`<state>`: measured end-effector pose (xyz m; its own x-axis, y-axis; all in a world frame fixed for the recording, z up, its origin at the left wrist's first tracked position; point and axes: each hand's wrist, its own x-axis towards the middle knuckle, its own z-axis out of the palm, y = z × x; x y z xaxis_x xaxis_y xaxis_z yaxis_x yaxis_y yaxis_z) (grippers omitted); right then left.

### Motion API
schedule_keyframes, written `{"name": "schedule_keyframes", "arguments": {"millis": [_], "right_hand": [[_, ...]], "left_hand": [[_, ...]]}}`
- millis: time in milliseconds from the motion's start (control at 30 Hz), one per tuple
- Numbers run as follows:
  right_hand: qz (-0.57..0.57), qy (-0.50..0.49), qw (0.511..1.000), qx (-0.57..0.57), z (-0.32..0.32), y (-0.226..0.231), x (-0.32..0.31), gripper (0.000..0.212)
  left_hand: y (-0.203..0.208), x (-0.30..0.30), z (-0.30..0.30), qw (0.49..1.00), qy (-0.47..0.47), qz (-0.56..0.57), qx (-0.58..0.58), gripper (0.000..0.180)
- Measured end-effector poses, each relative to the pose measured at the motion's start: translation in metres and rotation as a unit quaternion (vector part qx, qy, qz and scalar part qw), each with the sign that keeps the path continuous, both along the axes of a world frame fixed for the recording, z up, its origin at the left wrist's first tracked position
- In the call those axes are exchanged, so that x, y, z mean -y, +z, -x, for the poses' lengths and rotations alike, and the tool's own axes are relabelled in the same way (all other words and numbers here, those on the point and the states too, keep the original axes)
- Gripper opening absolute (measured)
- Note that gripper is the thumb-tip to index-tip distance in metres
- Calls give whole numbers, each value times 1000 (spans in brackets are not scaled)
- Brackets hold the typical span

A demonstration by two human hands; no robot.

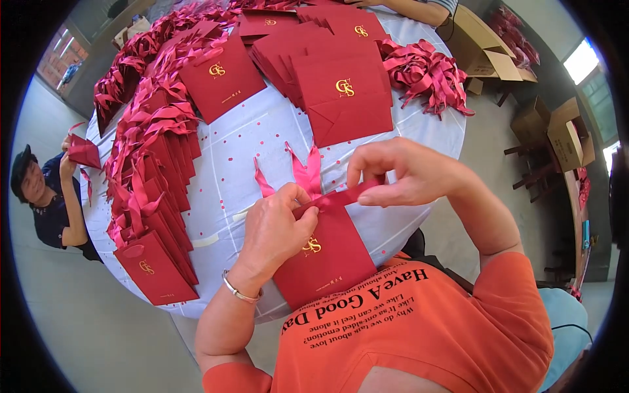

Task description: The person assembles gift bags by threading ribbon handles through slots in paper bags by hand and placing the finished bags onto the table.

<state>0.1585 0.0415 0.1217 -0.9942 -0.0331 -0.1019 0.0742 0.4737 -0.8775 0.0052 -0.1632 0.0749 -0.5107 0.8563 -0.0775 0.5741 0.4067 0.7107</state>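
Note:
A dark red paper gift bag point(331, 252) with a gold emblem lies against my orange shirt at the table's near edge. My left hand point(278, 226) pinches a pink-red ribbon point(344, 197) at the bag's top edge, thumb and forefinger pressed together. On the other side my right hand point(406, 173) holds the same ribbon between thumb and forefinger, stretched across the bag's top. Beyond the hands, loose pink ribbon ends point(305, 171) stick up from the bag onto the white tablecloth. Exactly how the ribbon passes through the bag is hidden by my fingers.
Finished-looking bags with ribbons point(154, 177) stand in a long row at left. Flat red bags point(347, 98) are stacked ahead, beside a heap of ribbons point(426, 75). Small red dots speckle the tablecloth point(223, 157). A person point(52, 196) sits at left; cardboard boxes point(557, 131) stand right.

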Motion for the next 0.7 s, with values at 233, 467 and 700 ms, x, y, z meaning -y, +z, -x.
{"name": "schedule_keyframes", "arguments": {"millis": [233, 467, 700], "right_hand": [[377, 71, 914, -129, -5, 10, -7, 51], [267, -27, 921, -283, 1, -3, 13, 6], [333, -84, 914, -216, 0, 11, 42, 18]], "left_hand": [[-4, 2, 1, 999, 5, -33, -1, 16], [-10, 1, 0, 996, 18, -79, 30, 10], [-6, 5, 2, 993, -38, -99, -52, 8]]}}
